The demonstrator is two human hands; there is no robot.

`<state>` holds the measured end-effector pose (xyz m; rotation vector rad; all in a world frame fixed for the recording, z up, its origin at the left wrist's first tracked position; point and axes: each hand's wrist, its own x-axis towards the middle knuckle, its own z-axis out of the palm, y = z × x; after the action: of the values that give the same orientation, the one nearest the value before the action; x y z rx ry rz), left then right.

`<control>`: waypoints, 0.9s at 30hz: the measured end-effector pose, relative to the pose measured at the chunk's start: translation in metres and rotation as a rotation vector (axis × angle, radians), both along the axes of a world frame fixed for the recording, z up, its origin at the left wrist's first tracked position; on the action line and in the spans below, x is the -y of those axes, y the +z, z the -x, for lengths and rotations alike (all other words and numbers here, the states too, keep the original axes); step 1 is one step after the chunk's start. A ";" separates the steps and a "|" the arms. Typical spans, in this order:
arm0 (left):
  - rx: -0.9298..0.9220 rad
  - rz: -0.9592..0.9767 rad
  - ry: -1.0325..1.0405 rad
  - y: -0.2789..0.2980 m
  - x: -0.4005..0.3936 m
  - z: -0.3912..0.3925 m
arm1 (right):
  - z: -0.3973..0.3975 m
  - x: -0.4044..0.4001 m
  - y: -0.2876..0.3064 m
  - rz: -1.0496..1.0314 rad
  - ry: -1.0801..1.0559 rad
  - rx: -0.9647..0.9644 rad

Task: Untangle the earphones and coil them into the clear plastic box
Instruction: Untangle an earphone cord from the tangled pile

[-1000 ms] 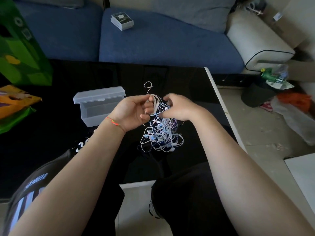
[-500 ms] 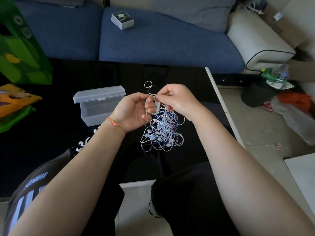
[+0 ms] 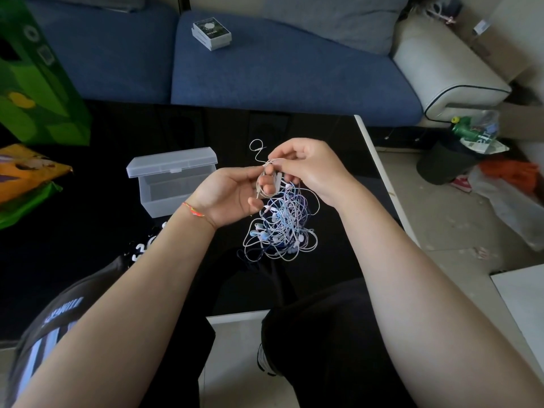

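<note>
A blue sofa (image 3: 279, 75) runs across the top of the frame, with a small boxed pack (image 3: 211, 35) lying on its seat at upper centre. Below it a glossy black surface (image 3: 117, 245) fills the middle of the frame, its white edge slanting down the right side.

Left of centre on the surface stands the clear plastic box (image 3: 173, 189), its long axis running left to right across the frame with the right end a little higher; the hinged lid stands open at the back, and the opening faces up and toward the camera.

Both forearms reach in from the bottom corners and meet at centre. The tangle of earphones (image 3: 279, 228) hangs just right of the box, a loose bundle of white, pale blue and purple cords, taller than wide, its bulk drooping below the hands to the surface. One white cord end curls upward above the fingers.

The left hand (image 3: 226, 195), a thin red cord on its wrist, is palm-up with fingers curled around the top of the tangle. The right hand (image 3: 309, 169), knuckles up, pinches a white strand between thumb and forefinger, touching the left fingertips.
</note>
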<state>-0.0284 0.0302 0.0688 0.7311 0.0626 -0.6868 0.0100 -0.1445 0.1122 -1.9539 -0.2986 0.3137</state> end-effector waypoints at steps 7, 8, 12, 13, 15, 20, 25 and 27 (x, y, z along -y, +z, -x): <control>-0.026 -0.058 0.011 -0.001 0.001 -0.002 | -0.001 0.007 0.003 0.005 0.124 -0.124; -0.021 -0.088 0.008 0.000 0.002 -0.002 | -0.001 0.007 0.003 0.026 0.121 -0.112; 0.006 -0.156 -0.012 0.002 0.006 0.000 | -0.002 0.004 0.001 0.155 0.062 0.006; 0.005 -0.157 -0.016 0.003 0.007 0.001 | -0.002 0.004 0.001 0.179 0.062 0.024; -0.001 -0.139 -0.033 0.002 0.007 0.002 | -0.002 0.004 0.002 0.203 0.069 0.036; 0.071 -0.131 -0.066 0.001 0.008 0.004 | -0.002 0.008 0.005 0.185 0.089 -0.015; 0.044 -0.188 0.013 -0.002 0.008 0.001 | 0.000 0.011 0.007 0.189 0.153 -0.126; 0.079 -0.244 -0.016 -0.002 0.006 0.001 | -0.002 0.010 0.005 0.189 0.125 -0.104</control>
<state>-0.0298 0.0240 0.0663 0.9930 0.0686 -0.6714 0.0116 -0.1548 0.1177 -2.0996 -0.3343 0.5398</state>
